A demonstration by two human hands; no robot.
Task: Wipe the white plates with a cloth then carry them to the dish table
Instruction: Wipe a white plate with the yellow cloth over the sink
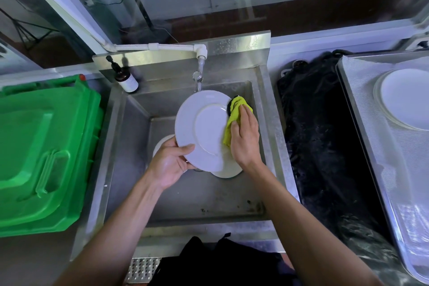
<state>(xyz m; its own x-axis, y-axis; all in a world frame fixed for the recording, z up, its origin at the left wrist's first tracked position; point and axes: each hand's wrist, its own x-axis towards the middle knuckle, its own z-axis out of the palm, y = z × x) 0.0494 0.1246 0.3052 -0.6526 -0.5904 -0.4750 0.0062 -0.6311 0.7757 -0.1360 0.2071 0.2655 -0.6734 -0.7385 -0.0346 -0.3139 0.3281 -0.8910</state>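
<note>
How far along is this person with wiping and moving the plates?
Done: white plates already sit stacked on the metal dish table at right. In hand: the left hand holds a round white plate over the steel sink while the right hand presses a yellow-green cloth to it. Left: more white plates lie beneath in the sink.

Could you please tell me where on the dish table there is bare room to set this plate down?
On the dish table, plates crowd the far end; the stretch nearer you, along its left rim, is bare. The left hand holds the plate; the right hand presses the cloth on it.
</note>
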